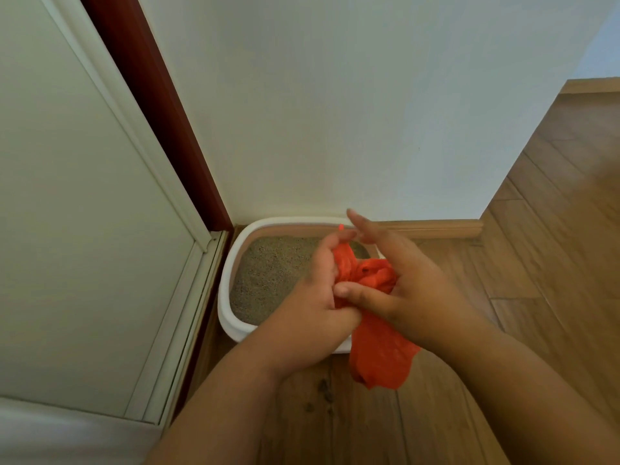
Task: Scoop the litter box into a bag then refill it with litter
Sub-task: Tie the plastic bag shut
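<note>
The orange plastic bag (375, 357) hangs crumpled between both hands, in front of and partly over the near right end of the litter box (231, 280); its lower part droops below the hands over the box's near rim and the wooden floor (553, 229), and its upper part is bunched, so the opening cannot be made out. The left hand (315, 297) grips the bunched upper section with curled fingers, a thin strip of bag rising past its fingertips. The right hand (402, 290) is largely open: the thumb presses against the bag near the left hand, the remaining fingers extend forward and slightly apart, and whether they touch the bag is hidden by the palm. The litter box is a white, rounded tray set in the corner against the white wall (335, 112) and beside a pale panelled door (84, 229) with a dark red frame edge. Grey-brown litter (268, 273) fills the tray; its right portion is concealed behind the hands and bag. Small dark specks lie on the floor just in front of the box, too small to identify
</note>
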### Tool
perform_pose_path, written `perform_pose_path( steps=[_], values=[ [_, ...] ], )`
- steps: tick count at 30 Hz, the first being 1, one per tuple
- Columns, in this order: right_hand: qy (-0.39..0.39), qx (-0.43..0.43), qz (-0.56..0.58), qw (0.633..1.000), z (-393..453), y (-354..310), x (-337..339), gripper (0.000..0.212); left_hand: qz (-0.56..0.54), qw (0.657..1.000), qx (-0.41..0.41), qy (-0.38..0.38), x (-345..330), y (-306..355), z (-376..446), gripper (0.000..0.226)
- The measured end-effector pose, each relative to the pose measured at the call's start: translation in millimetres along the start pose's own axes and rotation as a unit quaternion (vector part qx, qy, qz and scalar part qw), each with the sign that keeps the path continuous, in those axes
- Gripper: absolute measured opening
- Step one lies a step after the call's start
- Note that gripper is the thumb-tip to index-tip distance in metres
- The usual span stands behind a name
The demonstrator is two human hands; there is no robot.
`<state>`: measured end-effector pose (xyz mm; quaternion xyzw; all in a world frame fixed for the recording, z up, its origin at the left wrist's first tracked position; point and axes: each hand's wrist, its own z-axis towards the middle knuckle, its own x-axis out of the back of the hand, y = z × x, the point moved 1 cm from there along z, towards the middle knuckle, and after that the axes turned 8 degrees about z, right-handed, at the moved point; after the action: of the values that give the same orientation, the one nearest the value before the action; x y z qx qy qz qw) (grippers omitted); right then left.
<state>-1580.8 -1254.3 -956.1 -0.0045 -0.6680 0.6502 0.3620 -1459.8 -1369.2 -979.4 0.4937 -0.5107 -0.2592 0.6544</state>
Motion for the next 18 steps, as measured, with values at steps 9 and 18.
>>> perform_pose_path(
  steps=[9, 18],
  values=[
    [-0.048, -0.021, -0.020, 0.998, 0, -11, 1, 0.087, 0.043, 0.998, -0.008, 0.039, 1, 1, 0, 0.090],
    [-0.033, -0.043, -0.119, 0.991, -4, -15, -3, 0.070, 0.118, 0.988, 0.003, 0.100, -1, 5, -4, 0.092]
  ],
)
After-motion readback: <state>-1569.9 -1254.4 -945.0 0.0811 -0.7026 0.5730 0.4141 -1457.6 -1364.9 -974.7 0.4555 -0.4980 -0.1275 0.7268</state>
